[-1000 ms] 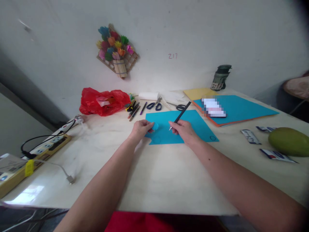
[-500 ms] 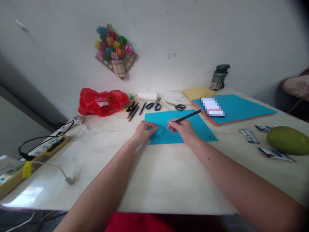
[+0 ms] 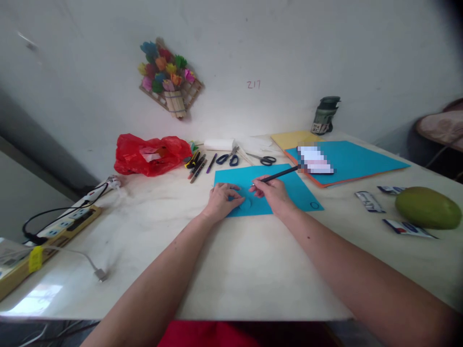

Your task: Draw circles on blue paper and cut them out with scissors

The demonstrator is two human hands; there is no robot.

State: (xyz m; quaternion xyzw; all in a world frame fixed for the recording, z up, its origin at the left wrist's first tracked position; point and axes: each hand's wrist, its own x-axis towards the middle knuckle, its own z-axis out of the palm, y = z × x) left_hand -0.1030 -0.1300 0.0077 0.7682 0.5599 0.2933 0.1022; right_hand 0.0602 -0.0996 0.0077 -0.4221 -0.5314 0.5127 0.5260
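A sheet of blue paper [image 3: 285, 193] lies on the table under both hands, with a small dark circle drawn in its lower right corner. My left hand [image 3: 224, 198] is over the sheet's left part, thumb and fingertips closed at the edge of a small round disc [image 3: 246, 204]. The disc looks blue, possibly see-through, and seems to lie at or just above the paper. My right hand [image 3: 271, 193] grips a long black pen [image 3: 280, 173], its tip close to the paper, right of the left fingers. I cannot tell whether the tip touches.
Behind the sheet lie scissors [image 3: 266, 160], more scissors [image 3: 228, 158], several pens [image 3: 198, 168] and a red plastic bag [image 3: 152, 154]. To the right are a phone [image 3: 316, 160] on coloured paper [image 3: 369, 159], small packets [image 3: 369, 201] and a green fruit [image 3: 428, 207]. A power strip [image 3: 65, 224] is at left.
My left hand has moved right and set the disc lower, flatter against the sheet. My right hand with the pen has stayed nearly in place. The view has shifted slightly.
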